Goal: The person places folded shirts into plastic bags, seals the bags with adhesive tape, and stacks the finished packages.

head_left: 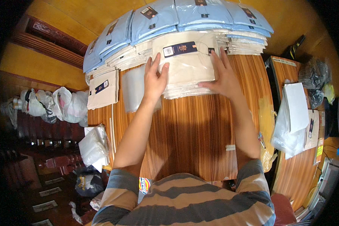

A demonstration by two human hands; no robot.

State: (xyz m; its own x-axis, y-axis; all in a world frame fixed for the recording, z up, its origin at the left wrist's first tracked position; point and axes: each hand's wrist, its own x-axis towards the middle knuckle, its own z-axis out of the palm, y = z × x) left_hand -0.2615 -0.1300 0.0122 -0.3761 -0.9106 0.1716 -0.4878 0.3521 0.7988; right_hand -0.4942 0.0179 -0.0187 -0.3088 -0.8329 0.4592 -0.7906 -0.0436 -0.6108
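Note:
A cream folded garment in a clear plastic bag (192, 69), with a dark blue hang tag (180, 49), lies on top of a stack of similar bagged garments at the far middle of the table. My left hand (155, 79) rests against the left side of this garment, fingers stretched out. At its right side is my right hand (226, 79), fingers spread, the thumb by the near right corner. Neither hand is closed round anything. Next to my left hand lies a pile of clear plastic bags (133, 88).
Bagged light blue garments (154, 17) lie in a row along the far edge, on cream stacks. A folded cream garment (103, 90) sits at the left of the wood-grain table (188, 139). White sheets and plastic (295, 107) lie on a side table to the right.

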